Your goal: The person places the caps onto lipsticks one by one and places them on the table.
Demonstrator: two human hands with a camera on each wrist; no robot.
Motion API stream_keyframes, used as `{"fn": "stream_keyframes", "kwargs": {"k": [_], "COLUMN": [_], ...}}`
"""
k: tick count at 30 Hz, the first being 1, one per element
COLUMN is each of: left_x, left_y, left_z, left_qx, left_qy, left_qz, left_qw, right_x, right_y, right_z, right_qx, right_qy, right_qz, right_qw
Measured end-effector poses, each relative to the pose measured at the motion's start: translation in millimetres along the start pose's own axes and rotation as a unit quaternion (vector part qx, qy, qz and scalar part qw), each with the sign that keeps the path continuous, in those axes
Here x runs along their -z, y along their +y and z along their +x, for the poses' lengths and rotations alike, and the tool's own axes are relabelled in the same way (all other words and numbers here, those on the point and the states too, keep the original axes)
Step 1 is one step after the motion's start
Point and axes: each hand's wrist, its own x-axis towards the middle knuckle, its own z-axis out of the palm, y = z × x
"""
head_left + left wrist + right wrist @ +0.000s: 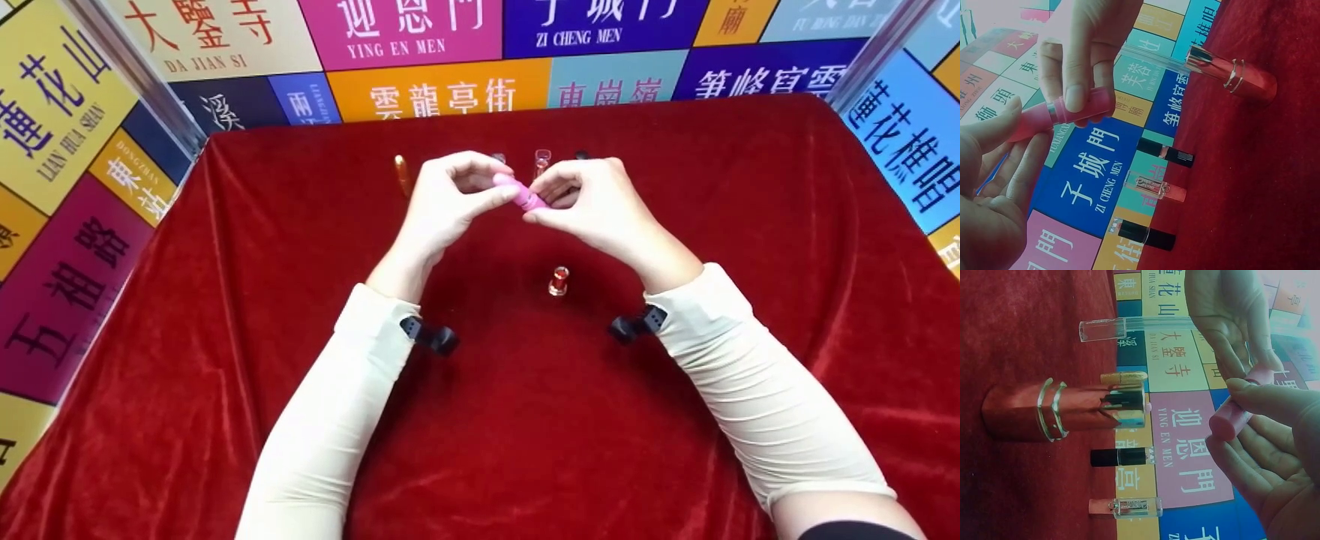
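Both hands meet on a pink lipstick tube (519,192), raised above the far part of the red cloth. My left hand (446,202) pinches its left end between thumb and fingers. At the other end my right hand (592,199) pinches it with thumb and fingertips. A silvery band (1054,112) shows between the tube's two pink parts in the left wrist view. On the cloth below, nearer the body, a shiny red lipstick tube (559,281) with metallic rings stands upright; neither hand touches it.
Behind the hands stand several other lipsticks: a gold one (401,174), a clear-capped pink one (1157,187), and black ones (1166,152) (1147,235). Red velvet cloth (487,420) covers the table. Panels with printed signs (442,94) and clear corner posts (139,75) border it.
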Motion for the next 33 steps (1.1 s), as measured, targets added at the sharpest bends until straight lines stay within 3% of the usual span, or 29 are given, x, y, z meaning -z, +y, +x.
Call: {"fn": "stream_keyframes", "kwargs": {"k": [33], "left_x": [-3.4], "left_y": [-4.0], "left_z": [-0.8], "left_qx": [0.005], "left_qy": [-0.009], "left_qz": [0.035], "left_qw": [0.9993], "right_x": [-2.6], "right_y": [-0.1], "right_z": [-1.7], "right_qx": [0.016], "right_qy": [0.003], "right_qz": [-0.021], "right_qw": [1.000]}}
